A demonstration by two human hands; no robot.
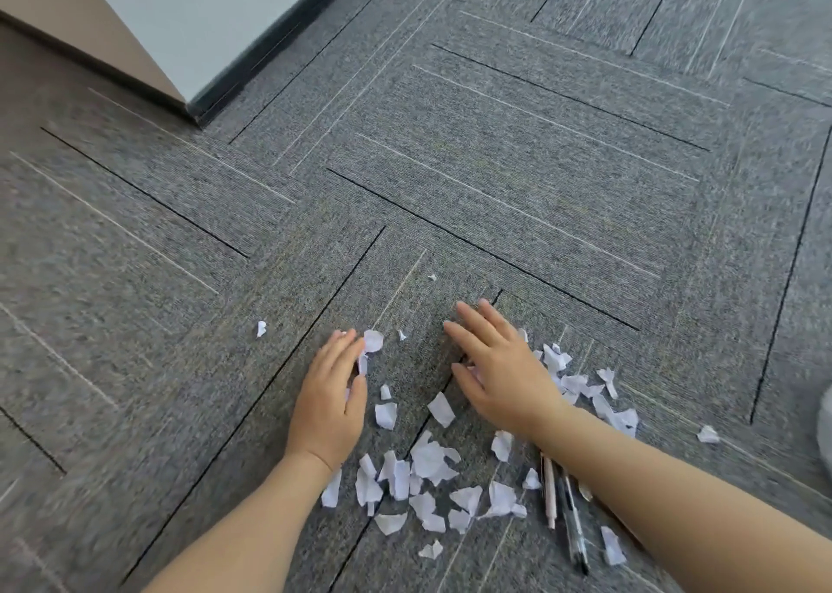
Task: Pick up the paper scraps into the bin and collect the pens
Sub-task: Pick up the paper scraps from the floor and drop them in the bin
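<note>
Nearest us lie the pens, side by side on the carpet floor and partly tucked under our right forearm; a pale one and a clear one with a dark tip show, and there may be more hidden. We judge they are being left until the paper is dealt with. Just ahead of them the paper scraps scatter between our arms, with more beyond the right wrist and a few strays further out. Our left hand rests flat, fingers loosely together, touching a scrap at its fingertips. Our right hand is spread wide, palm down, gripping nothing. The two palms seem placed either side to rake the scraps into one heap. No bin is in view.
</note>
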